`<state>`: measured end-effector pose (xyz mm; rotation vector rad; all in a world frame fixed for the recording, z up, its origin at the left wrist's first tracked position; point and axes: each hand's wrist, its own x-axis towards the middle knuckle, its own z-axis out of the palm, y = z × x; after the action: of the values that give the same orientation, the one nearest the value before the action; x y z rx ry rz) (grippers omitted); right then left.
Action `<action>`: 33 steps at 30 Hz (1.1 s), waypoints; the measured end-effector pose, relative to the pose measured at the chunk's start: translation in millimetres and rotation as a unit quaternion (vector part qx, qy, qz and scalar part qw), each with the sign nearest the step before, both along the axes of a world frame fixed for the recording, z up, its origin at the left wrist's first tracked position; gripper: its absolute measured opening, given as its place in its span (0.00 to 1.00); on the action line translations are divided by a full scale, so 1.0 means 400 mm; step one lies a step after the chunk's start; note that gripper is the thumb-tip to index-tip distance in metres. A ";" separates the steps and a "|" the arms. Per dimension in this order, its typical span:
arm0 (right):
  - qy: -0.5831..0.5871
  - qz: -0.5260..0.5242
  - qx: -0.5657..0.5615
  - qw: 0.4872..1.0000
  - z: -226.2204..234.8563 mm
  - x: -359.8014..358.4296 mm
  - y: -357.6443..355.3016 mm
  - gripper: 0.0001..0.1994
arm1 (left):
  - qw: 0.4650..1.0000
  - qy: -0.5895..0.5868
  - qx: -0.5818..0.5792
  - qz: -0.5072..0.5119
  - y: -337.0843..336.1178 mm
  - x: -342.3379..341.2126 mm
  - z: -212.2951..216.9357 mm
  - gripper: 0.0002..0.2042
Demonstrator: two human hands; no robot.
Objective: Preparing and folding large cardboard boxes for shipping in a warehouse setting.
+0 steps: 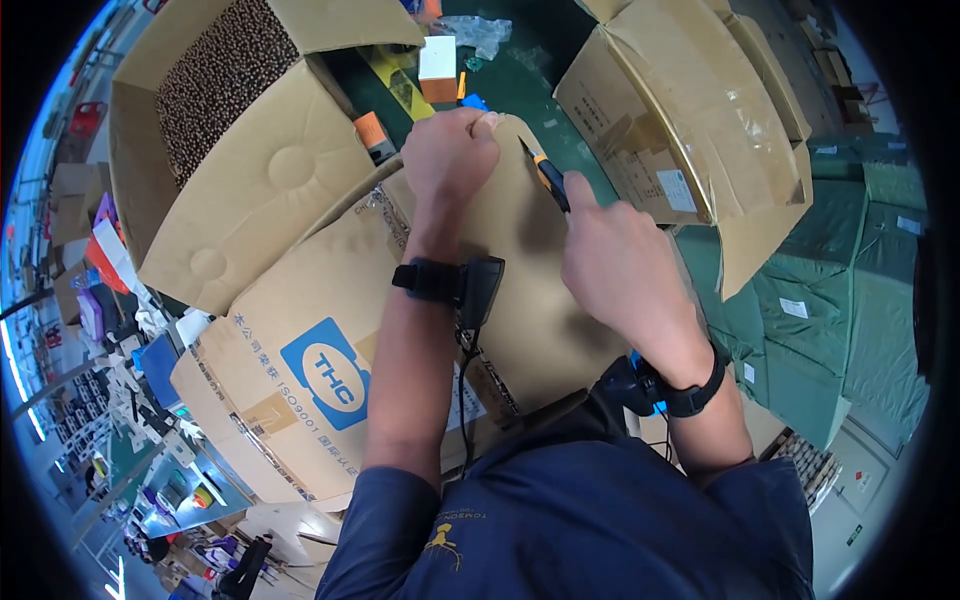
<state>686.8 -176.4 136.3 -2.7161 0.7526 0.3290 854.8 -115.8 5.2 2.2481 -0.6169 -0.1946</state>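
A large brown cardboard box (265, 340) with a blue printed emblem lies in front of me, one plain flap (530, 250) reaching away from me. My left hand (450, 155) is closed at the flap's far edge and appears to grip it there; its fingertips are mostly hidden. In my right hand (625, 265) is a utility knife (548, 178) with an orange and black handle. Its dark blade points up and left, over the flap's far right edge, close to my left hand. Whether the blade touches the cardboard I cannot tell. Dark straps with small devices circle both wrists.
At the far left stands an open carton (290, 165) filled with many small brown pieces (225, 85). Another open carton (650, 130) is at the far right. Between them, a white and orange small box (438, 70) rests on the green surface (535, 75). Green-wrapped stacks (800, 300) stand at right.
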 end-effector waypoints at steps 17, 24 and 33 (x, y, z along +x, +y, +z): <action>0.003 0.002 -0.003 1.000 -0.018 -0.053 0.006 0.16 | 1.000 0.024 0.009 0.005 0.002 -0.004 -0.001 0.09; 0.000 0.006 0.029 1.000 -0.039 0.011 -0.027 0.17 | 0.998 0.016 0.049 0.023 0.000 0.010 0.000 0.10; 0.038 -0.003 0.036 0.999 0.012 -0.048 -0.007 0.18 | 1.000 0.020 0.006 0.009 0.004 0.008 0.006 0.11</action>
<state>667.6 -179.4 141.0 -2.6457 0.7540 0.4515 857.9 -114.1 7.5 2.2539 -0.5764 -0.2343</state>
